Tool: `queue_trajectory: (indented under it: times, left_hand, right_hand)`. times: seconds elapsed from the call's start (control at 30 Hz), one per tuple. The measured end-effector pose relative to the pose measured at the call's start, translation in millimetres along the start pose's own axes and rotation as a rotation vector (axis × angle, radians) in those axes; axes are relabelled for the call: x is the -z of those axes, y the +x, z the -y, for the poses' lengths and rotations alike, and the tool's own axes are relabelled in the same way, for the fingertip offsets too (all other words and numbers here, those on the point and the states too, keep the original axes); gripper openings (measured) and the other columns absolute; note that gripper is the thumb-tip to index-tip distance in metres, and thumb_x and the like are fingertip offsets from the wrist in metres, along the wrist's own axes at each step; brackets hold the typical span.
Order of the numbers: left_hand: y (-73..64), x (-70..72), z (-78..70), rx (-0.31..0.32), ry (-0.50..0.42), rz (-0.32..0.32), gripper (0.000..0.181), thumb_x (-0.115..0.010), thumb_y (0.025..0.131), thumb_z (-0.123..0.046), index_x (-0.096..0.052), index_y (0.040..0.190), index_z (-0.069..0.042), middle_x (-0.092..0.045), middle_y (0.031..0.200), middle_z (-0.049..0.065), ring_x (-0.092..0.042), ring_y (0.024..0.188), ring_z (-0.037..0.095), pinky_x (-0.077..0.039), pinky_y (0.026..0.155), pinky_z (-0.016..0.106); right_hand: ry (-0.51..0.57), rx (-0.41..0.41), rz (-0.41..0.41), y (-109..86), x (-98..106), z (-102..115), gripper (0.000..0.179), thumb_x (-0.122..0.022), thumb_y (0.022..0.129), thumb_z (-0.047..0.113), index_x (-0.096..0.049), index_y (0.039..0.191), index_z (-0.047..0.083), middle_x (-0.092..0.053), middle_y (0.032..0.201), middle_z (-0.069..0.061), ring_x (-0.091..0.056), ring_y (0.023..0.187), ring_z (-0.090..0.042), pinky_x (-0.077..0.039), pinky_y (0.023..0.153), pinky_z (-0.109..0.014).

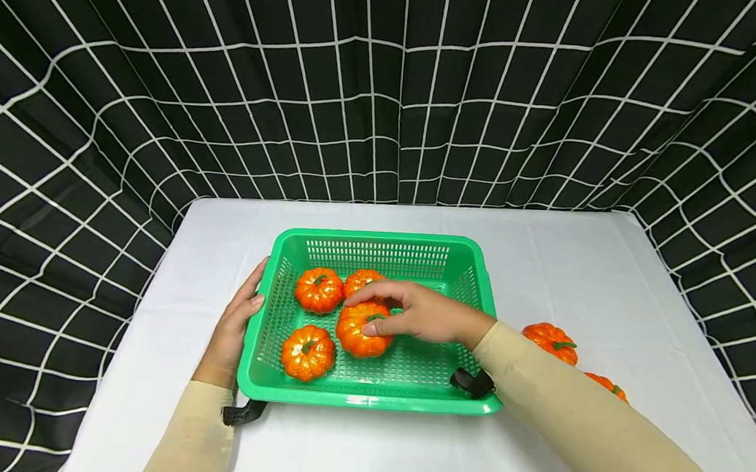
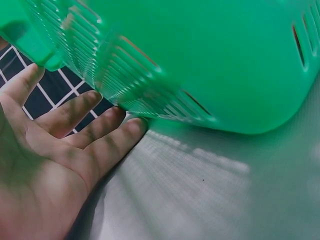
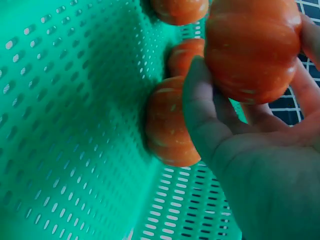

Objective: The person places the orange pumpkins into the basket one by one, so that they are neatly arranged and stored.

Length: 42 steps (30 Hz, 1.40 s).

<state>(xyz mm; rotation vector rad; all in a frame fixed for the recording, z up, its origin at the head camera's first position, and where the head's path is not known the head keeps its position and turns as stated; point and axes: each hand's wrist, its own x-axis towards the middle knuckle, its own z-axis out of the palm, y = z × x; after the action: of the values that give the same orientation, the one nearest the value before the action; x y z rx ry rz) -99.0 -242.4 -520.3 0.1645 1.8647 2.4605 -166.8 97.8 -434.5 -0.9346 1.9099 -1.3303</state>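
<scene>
Over the middle of the green plastic basket (image 1: 366,401), my right hand (image 1: 412,313) holds a small orange pumpkin (image 1: 363,337), thumb on the near side and fingers on the far side. In the right wrist view this pumpkin (image 3: 252,50) is raised above the others. Inside the basket are three more pumpkins: one at the back left (image 1: 318,290), one behind the held pumpkin (image 1: 363,279) and partly hidden by the hand, and one at the front left (image 1: 307,353). My left hand (image 1: 235,328) rests against the basket's left side, its straight fingers (image 2: 112,145) touching the slotted outer wall.
Two pumpkins lie on the white table right of the basket: one (image 1: 550,342) beyond my right forearm, another (image 1: 607,386) partly hidden by the sleeve. Black cloth with a white grid (image 1: 386,119) hangs around the table's back and sides.
</scene>
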Motion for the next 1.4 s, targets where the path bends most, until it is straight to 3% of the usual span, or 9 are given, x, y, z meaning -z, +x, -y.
queue_trajectory:
  times: [0.33, 1.1, 1.4]
  left_hand:
    - [0.5, -0.6, 0.0, -0.003, 0.034, -0.014, 0.062, -0.036, 0.113, -0.017, -0.033, 0.174, -0.031, -0.035, 0.175, 0.002, -0.055, 0.141, 0.027, -0.055, 0.106, 0.038]
    - [-0.7, -1.6, -1.6, 0.001, 0.002, 0.005, 0.062, -0.035, 0.114, -0.015, -0.031, 0.174, -0.03, -0.033, 0.175, 0.003, -0.055, 0.141, 0.029, -0.054, 0.107, 0.038]
    - [-1.2, -0.7, -0.5, 0.0, 0.004, 0.002, 0.062, -0.035, 0.114, -0.016, -0.031, 0.175, -0.028, -0.033, 0.175, 0.004, -0.057, 0.139, 0.027, -0.054, 0.106, 0.037]
  right_hand:
    - [-0.115, -0.075, 0.127, 1.3, -3, -8, 0.042, -0.08, 0.102, 0.032, -0.072, 0.143, 0.027, -0.06, 0.148, 0.01, -0.05, 0.139, -0.018, -0.041, 0.116, -0.048]
    - [-0.188, -0.089, 0.173, 3.0, -4, -17, 0.044, -0.086, 0.097, 0.032, -0.074, 0.139, 0.031, -0.061, 0.146, 0.013, -0.05, 0.139, -0.016, -0.039, 0.12, -0.046]
    - [-0.194, -0.102, 0.198, 3.2, -4, -20, 0.049, -0.09, 0.093, 0.022, -0.074, 0.139, 0.027, -0.061, 0.145, 0.009, -0.052, 0.136, -0.018, -0.04, 0.119, -0.049]
